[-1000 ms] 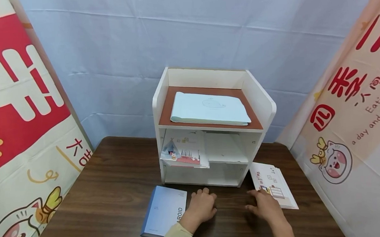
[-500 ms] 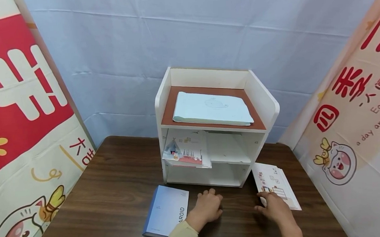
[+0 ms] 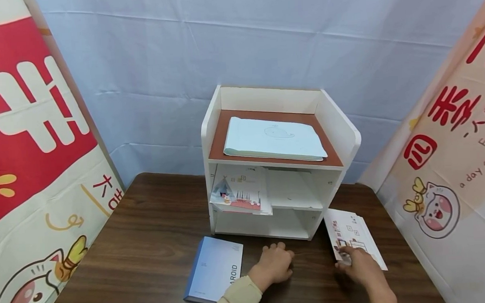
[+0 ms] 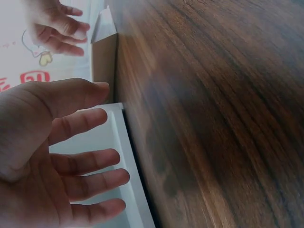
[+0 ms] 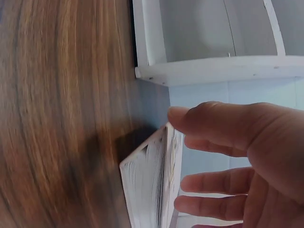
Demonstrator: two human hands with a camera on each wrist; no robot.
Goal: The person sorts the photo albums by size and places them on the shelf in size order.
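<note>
My right hand [image 3: 362,267] is at the near-left edge of a thick white picture book [image 3: 353,234], which lies on the table. In the right wrist view that book [image 5: 147,183] shows its page edges, and the fingers are spread around and above its corner without gripping; whether the thumb touches it is unclear. My left hand [image 3: 275,264] hovers over the table before the shelf unit, fingers relaxed and holding nothing. A blue-and-white boxy book [image 3: 215,270] with dark lettering lies left of it, partly behind the sleeve.
The white shelf unit [image 3: 341,129] stands at the back of the wooden table [image 3: 149,246]. On its brown top lies a pale pad with a whale drawing [image 3: 274,139]. Illustrated booklets [image 3: 240,192] jut out from the middle shelf. Printed cloths hang on both sides.
My right hand has moved right, from beside the picture book to its near edge. My left hand has drifted a little right. The whole view has shifted slightly.
</note>
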